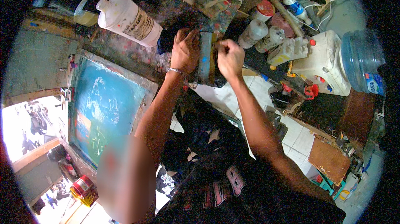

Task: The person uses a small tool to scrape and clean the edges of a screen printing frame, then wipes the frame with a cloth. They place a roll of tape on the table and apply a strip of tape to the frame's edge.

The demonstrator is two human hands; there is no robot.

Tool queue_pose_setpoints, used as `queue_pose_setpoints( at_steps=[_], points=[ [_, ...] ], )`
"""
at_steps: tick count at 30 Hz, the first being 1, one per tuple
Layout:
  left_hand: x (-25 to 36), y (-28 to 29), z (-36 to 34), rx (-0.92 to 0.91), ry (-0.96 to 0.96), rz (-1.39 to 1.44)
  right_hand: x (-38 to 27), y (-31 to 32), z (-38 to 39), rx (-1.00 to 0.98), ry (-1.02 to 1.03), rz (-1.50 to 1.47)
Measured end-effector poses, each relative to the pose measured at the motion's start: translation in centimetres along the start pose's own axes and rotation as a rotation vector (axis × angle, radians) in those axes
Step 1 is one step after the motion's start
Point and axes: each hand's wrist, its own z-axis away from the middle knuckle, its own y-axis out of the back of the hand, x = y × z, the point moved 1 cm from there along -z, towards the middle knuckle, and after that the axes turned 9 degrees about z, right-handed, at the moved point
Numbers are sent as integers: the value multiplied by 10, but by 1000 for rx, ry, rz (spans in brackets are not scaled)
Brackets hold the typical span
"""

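Observation:
Both my hands are at the workbench, on either side of a worn blue-grey bar-shaped piece [205, 55] with a brownish strip along its right. My left hand [185, 51], a bracelet at its wrist, has bent fingers beside the bar's left edge and a dark cloth [166, 38]. What those fingers hold is hidden. Just right of the bar, my right hand [230, 59] is closed with its fingers curled in. Whatever is in its grip is too small or dark to name. Left of my left forearm rests a screen-printing frame [106, 103] with blue-green mesh and pale figures.
A large white bottle [129, 20] stands on the stained bench at upper left. To the right are cloudy plastic bottles [253, 33], a white jerrycan [321, 63] and a blue water jug [361, 61]. A red-labelled can [82, 185] is at lower left. White tiles [300, 143] cover the floor.

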Motion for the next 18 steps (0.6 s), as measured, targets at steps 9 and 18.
queue_pose_setpoints(
  at_steps=[9, 18],
  points=[
    [-5, -2, 2, -14, 1, -45, 13, -4, 12, -59, -60, -46],
    [4, 0, -1, 37, -10, -22, 12, -17, -20, 55, 67, 56]
  ],
)
